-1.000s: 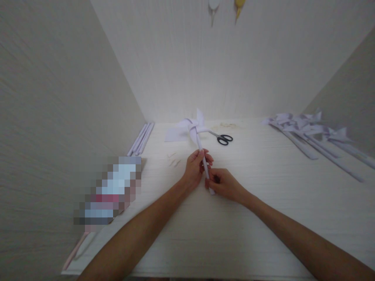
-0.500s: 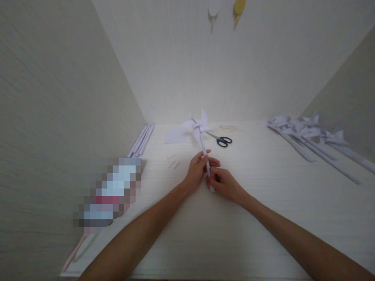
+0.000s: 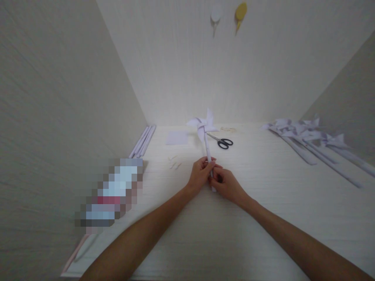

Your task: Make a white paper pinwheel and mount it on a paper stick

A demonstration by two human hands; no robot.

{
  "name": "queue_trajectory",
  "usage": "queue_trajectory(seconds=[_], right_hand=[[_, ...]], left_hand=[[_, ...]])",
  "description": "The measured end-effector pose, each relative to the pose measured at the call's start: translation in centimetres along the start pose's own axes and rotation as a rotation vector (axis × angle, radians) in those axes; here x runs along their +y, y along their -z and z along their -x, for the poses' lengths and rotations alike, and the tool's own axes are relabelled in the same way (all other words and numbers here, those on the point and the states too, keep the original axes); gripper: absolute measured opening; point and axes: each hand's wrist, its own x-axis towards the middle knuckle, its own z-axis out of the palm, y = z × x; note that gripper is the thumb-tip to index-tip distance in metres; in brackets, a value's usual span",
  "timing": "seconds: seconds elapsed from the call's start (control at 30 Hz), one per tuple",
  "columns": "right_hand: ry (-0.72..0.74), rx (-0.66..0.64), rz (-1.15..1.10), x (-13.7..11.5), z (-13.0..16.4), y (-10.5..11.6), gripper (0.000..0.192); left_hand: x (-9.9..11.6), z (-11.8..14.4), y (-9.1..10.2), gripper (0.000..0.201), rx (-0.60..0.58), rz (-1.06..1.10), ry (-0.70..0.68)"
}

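Note:
A white paper pinwheel (image 3: 202,125) on a rolled paper stick stands up in front of me, its folded blades at the far end. My left hand (image 3: 201,171) is closed round the lower half of the stick, thumb on top. Just below it, my right hand (image 3: 225,182) pinches the stick near its bottom end, and the two hands touch or nearly touch. Behind the pinwheel lie black-handled scissors (image 3: 224,143), blades pointing left. To the left of the blades is a square sheet of white paper (image 3: 177,137).
Several finished paper pinwheels (image 3: 304,132) lie piled at the right. At the left wall are several rolled paper sticks (image 3: 142,141), with a blurred object (image 3: 114,191) nearer me. Small thin strips (image 3: 175,163) lie left of my hands. A yellow hook (image 3: 240,11) and a white hook (image 3: 216,15) hang on the wall.
The pinwheel has shifted slightly right and stands a little straighter. My left hand has slid down the stick, closer to my right hand. The view has tilted up slightly.

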Motion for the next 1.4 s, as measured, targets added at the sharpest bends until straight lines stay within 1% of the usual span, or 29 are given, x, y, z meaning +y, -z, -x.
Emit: queue_trajectory(seconds=[0.13,0.27,0.43,0.73,0.9,0.97,1.07,1.13,1.23,1.4], right_hand=[[-0.008,-0.007,0.007,-0.06,0.0,0.01,0.023],[0.0,-0.018,0.002,-0.12,0.01,0.01,0.024],[0.025,-0.011,0.038,0.0,-0.02,0.0,0.023],[0.012,-0.015,0.108,-0.02,0.03,-0.04,0.022],[0.027,0.039,0.088,0.01,0.06,-0.05,0.022],[-0.001,0.071,0.068,0.05,0.11,0.02,0.022],[-0.049,0.126,0.062,0.07,0.18,0.16,0.023],[-0.053,0.156,0.063,0.05,0.18,0.23,0.023],[-0.048,0.16,0.063,0.06,0.14,0.27,0.023],[-0.054,0.155,0.056,0.41,0.09,0.14,0.022]], left_hand=[[0.01,0.02,0.0,0.02,-0.009,-0.003,-0.013],[-0.03,0.08,0.03,0.017,-0.002,-0.048,-0.03],[-0.25,0.07,-0.02,0.016,0.03,-0.084,-0.08],[-0.24,0.32,-0.15,0.011,0.074,-0.095,-0.088],[-0.46,0.14,0.06,0.018,0.077,-0.205,-0.11],[-0.43,0.16,0.09,0.019,0.079,-0.266,-0.126],[-0.29,0.27,0.03,0.018,0.046,-0.338,-0.173],[-0.19,0.35,-0.01,0.02,0.029,-0.384,-0.202],[-0.09,0.43,-0.02,0.022,0.027,-0.433,-0.213],[-0.05,0.52,0.02,0.021,0.039,-0.462,-0.183]])
